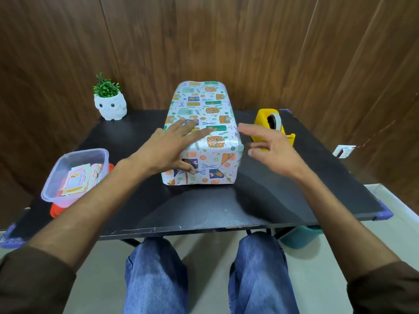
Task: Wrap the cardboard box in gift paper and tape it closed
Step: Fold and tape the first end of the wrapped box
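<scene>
The box (204, 105), covered in white gift paper with colourful prints, lies lengthwise on the middle of the black table (204, 207). Folded paper flaps show on its near end. My left hand (167, 148) lies flat on the box's near top with fingers spread, and its thumb touches the near end face. Just right of the box hovers my right hand (269, 148), fingers loosely bent and holding nothing. A yellow tape dispenser (272, 126) stands behind the right hand.
A clear plastic tub (74, 173) with paper cards sits on a red lid at the table's left. A white owl pot with a small green plant (110, 103) stands at the back left. Wood panels close in behind. My knees are under the front edge.
</scene>
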